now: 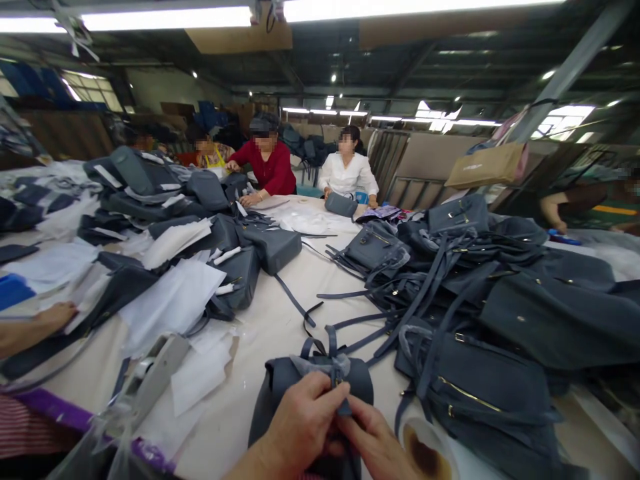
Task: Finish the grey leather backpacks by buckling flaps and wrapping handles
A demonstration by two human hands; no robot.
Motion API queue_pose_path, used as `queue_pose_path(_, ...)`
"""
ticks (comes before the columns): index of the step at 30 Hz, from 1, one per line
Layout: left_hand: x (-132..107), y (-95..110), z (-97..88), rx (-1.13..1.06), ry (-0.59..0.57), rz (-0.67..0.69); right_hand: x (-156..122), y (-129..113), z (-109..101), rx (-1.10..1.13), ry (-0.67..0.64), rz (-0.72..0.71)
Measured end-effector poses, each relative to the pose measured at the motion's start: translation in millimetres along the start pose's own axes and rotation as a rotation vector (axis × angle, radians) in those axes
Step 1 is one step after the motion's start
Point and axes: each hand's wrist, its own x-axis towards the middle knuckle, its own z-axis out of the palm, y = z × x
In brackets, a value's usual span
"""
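A dark blue-grey backpack stands in front of me at the table's near edge, with clear plastic film around its handle. Above its front, my left hand is closed, thumb and fingers pinching a short strap of the same colour. From the other side my right hand pinches the strap lower down, its fingertips close to those of the left. Both hands hide most of the bag's front and part of the strap.
Backpacks with long straps are heaped at right, beside a brown-stained white container. More bags and white paper sheets lie left, near a grey tape dispenser. A co-worker's hand is at far left; people work across the table.
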Motion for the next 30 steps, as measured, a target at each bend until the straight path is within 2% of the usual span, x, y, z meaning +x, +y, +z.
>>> queue_pose_path(2, -6.2, 1.0, -2.7, -0.224, 0.02, -0.095, 1.0, -1.3, 2.0, -0.006, 0.062, -0.021)
queue_pose_path(4, -7.8, 1.5, -4.2, -0.398, 0.08, -0.245, 2.3, -1.9, 3.7, 0.0, 0.107, -0.013)
queue_pose_path(9, -6.3, -5.5, 8.4, -0.91, 0.285, -0.66, 3.6, -5.6, 8.9, 0.125, 0.041, 0.014)
queue_pose_path(12, -7.8, -10.0, 14.3, -1.104, 0.286, -0.798, 5.7, -7.7, 11.1, 0.186, 0.098, 0.017)
queue_pose_path(17, -10.5, -10.8, 9.6, -1.019, 0.154, -0.876, 10.0, -4.1, 12.1, 0.219, 0.257, 0.014)
queue_pose_path(25, -7.2, -14.4, 13.1, -0.865, 0.01, -0.9, 12.9, 2.9, 13.9, 0.195, 0.221, -0.061)
queue_pose_path(30, -3.2, -10.6, 15.6, -0.847, -0.017, -0.833, 7.3, -5.0, 14.5, 0.248, 0.161, 0.029)
